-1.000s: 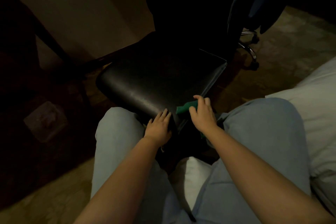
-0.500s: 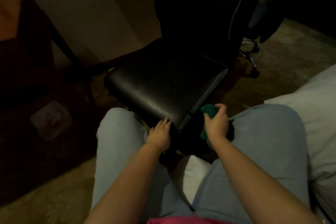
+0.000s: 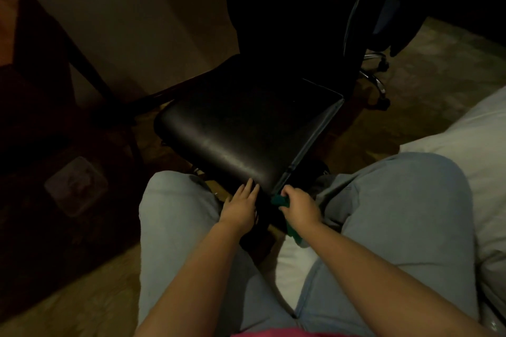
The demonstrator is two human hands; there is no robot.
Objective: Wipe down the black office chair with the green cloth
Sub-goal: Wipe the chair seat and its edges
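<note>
The black office chair stands in front of my knees, its shiny seat turned with one corner toward me and its tall backrest dark behind. My left hand rests flat on the seat's near corner, fingers together. My right hand is closed on the green cloth, pressing it against the near end of the seat's right side edge. More of the cloth hangs below my right wrist, mostly hidden.
My knees in light jeans flank the chair's corner. White bedding lies at the right. The chair's chrome wheeled base shows behind the seat. A dark wooden table leg and a pale square container are on the left floor.
My right hand has slid the cloth back along the seat's right edge to the near corner, after being further out half a second ago. The left hand stays on the corner.
</note>
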